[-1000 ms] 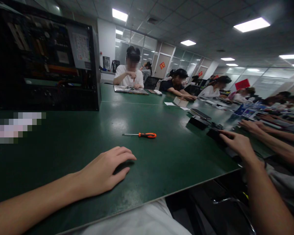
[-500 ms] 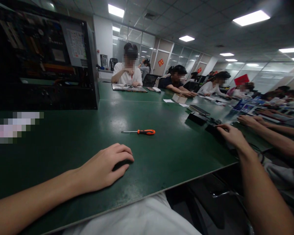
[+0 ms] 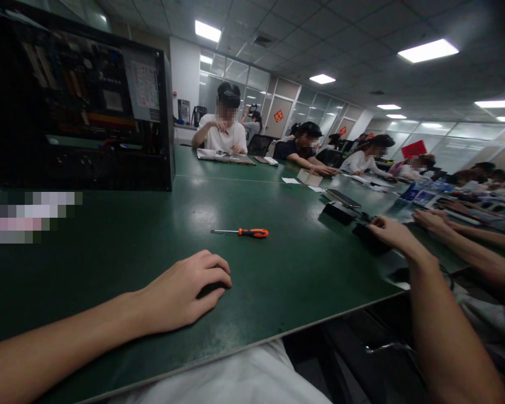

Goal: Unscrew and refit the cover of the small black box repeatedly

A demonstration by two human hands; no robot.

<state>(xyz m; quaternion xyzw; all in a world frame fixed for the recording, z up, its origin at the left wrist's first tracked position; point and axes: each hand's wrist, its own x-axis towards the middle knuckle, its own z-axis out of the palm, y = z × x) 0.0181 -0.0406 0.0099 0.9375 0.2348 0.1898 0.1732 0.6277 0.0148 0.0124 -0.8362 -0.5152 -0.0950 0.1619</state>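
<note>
My left hand (image 3: 189,289) rests on the green tabletop (image 3: 278,286), fingers lightly bent and thumb apart, with nothing visible in it. Just beyond it lies a screwdriver (image 3: 252,233) with an orange and black handle, its shaft pointing left. At the right, my right hand (image 3: 389,233) has its fingers closed at a black boxy thing (image 3: 368,238) with a cable by it; its kind is too dark to make out. Beside that stands another black block (image 3: 337,213), near a dark flat item (image 3: 343,197).
An opened computer case (image 3: 168,129) stands at the left. Across the table, a person (image 3: 225,134) works over a flat panel (image 3: 227,158). A small cardboard box (image 3: 309,177) and white papers lie farther back. At the right edge are a co-worker's forearms (image 3: 467,244).
My view has shifted slightly. My right hand has turned a little at the black thing, its fingers drawn closer together. The left hand and screwdriver stay put. The person opposite has raised a hand.
</note>
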